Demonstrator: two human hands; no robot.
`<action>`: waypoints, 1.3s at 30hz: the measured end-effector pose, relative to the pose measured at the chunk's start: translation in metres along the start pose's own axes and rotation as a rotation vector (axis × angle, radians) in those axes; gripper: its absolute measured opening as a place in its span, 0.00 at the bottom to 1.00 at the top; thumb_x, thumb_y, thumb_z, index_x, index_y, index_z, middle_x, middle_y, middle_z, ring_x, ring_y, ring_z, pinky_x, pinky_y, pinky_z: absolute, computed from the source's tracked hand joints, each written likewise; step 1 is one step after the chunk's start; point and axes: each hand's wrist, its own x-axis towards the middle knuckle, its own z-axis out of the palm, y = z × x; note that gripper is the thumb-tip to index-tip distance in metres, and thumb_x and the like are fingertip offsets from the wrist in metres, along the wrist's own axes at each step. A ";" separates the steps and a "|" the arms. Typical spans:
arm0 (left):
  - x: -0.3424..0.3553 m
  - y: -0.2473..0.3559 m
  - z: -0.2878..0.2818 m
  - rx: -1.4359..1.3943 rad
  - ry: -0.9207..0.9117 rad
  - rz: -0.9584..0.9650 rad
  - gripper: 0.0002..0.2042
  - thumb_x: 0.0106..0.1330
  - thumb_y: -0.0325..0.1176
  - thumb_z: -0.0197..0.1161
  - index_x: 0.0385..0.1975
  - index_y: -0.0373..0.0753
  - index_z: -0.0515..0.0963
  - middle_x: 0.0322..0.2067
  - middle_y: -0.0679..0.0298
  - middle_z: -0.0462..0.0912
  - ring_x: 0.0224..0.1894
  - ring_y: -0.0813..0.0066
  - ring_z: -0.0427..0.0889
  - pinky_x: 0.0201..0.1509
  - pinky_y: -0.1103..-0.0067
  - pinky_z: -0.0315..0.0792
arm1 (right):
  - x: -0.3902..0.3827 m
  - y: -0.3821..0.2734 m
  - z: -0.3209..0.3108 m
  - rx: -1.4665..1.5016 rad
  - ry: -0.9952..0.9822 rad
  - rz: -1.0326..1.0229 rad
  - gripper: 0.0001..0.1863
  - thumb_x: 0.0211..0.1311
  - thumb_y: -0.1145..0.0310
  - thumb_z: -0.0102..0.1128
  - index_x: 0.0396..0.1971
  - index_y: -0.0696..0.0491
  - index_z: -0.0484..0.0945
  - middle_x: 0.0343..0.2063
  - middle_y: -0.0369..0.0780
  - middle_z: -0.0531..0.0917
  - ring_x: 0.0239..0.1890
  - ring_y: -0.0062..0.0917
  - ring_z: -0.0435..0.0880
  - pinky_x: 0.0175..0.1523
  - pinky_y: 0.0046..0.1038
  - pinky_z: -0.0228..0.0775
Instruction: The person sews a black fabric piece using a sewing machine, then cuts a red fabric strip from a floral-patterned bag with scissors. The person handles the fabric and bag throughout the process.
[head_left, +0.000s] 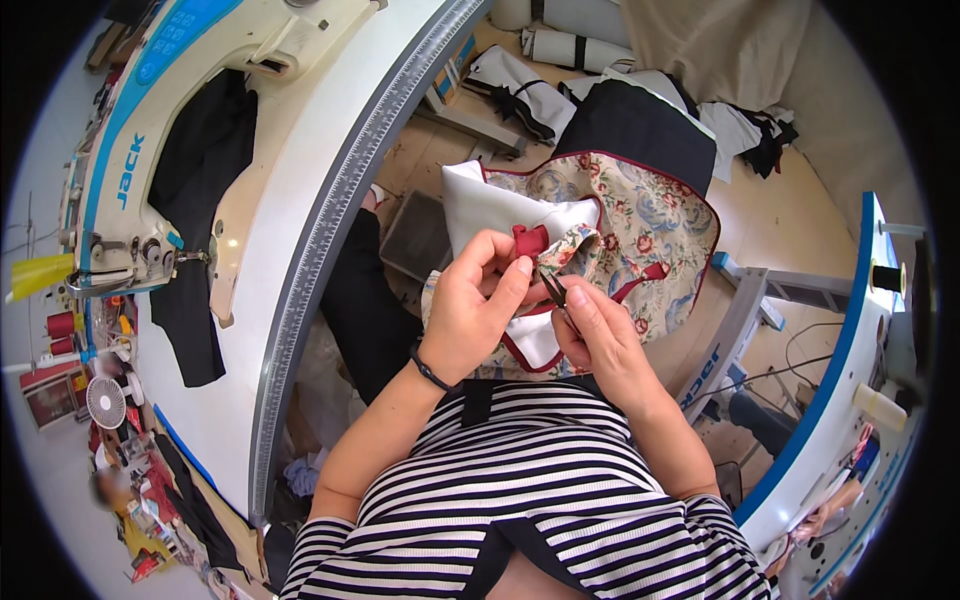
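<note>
My left hand (472,305) is closed, pinching the dark red binding (530,240) at an end of the floral fabric (655,215). Held in my right hand (608,340) is a small dark pair of thread snips (553,290), its tips close to my left fingertips and the pinched cloth. The beige floral piece, with a white underside (520,210) and red edging, drapes over my lap and hangs beyond my hands. Whether the blades touch a thread or the cloth is too small to tell.
To my left stands a white sewing machine (110,170) on a white table with a ruler edge (345,170); black fabric (200,150) lies there. Grey metal legs (735,335) and another blue-edged table (835,370) are at right. Fabric bundles (520,90) lie on the floor ahead.
</note>
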 end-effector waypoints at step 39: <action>-0.003 -0.001 0.000 0.209 0.054 0.067 0.05 0.66 0.28 0.53 0.36 0.33 0.69 0.30 0.68 0.73 0.28 0.88 0.71 0.30 0.87 0.68 | 0.027 -0.002 -0.016 -0.230 0.116 -0.171 0.08 0.59 0.70 0.58 0.35 0.59 0.74 0.24 0.32 0.76 0.27 0.12 0.71 0.34 0.17 0.64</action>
